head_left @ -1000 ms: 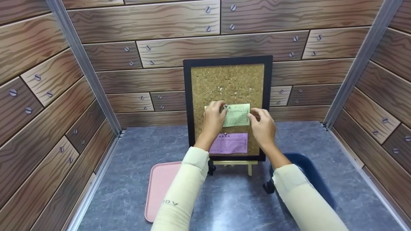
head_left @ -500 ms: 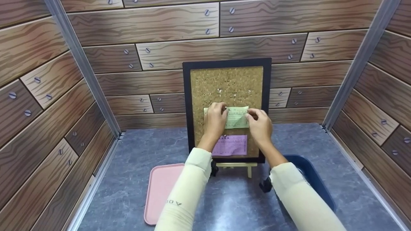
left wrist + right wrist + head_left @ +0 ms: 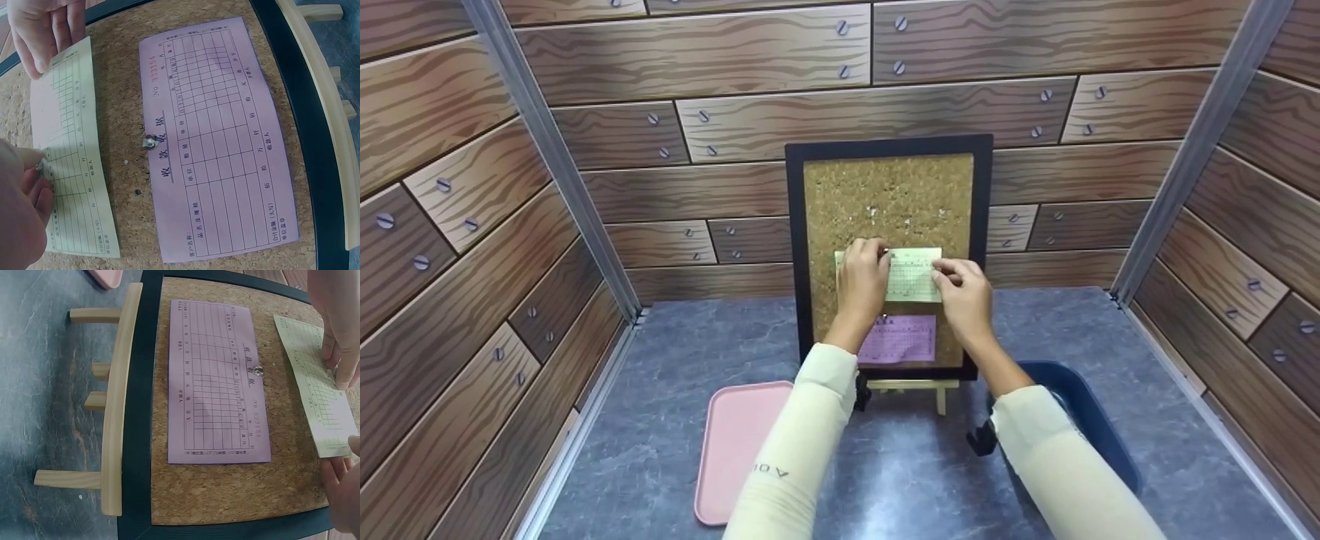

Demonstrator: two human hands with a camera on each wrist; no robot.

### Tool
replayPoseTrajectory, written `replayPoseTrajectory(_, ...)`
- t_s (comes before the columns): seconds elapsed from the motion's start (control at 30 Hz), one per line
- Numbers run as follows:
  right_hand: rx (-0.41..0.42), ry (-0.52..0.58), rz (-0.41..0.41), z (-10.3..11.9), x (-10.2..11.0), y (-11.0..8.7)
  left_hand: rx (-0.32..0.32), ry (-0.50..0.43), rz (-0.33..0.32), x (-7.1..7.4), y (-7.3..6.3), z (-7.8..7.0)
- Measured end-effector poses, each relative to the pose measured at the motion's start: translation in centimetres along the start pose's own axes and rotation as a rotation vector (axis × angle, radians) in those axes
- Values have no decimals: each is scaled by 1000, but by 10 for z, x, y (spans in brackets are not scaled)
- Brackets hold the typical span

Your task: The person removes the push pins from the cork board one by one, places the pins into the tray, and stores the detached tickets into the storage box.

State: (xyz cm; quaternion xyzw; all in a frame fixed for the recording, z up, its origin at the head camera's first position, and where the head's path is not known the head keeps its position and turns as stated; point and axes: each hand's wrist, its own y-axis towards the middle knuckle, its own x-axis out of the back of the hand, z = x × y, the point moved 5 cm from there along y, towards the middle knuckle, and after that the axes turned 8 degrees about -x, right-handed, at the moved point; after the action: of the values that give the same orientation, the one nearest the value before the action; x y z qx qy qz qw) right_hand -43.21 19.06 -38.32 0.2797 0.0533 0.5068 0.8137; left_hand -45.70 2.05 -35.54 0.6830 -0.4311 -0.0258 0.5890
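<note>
A black-framed corkboard (image 3: 889, 187) stands upright with a green receipt slip (image 3: 913, 277) against its middle. My left hand (image 3: 862, 281) is at the slip's top edge, covering much of its left half. Its thumb and fingertips pinch a small shiny push pin (image 3: 40, 164), mostly hidden by the fingers. At the slip's right edge, my right hand (image 3: 966, 296) pinches the paper between thumb and fingers. Below hangs a purple receipt slip (image 3: 898, 341), fixed by a clear push pin (image 3: 150, 142) at its top middle.
The corkboard rests on a small wooden easel (image 3: 115, 405). A pink tray (image 3: 739, 450) lies on the left of the grey tabletop (image 3: 885, 480). On the right, a dark blue tray (image 3: 1099, 427) is partly behind the right sleeve. Wood-patterned walls enclose three sides.
My right hand has shifted slightly left along the green slip's right edge, and the slip's right part now looks flatter. My left hand keeps its place at the slip's top edge.
</note>
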Motion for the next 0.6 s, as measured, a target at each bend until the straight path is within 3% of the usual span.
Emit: replayPoseTrajectory(0.6, 78, 27, 25, -2, 0, -4, 20, 13, -12, 0, -1, -1)
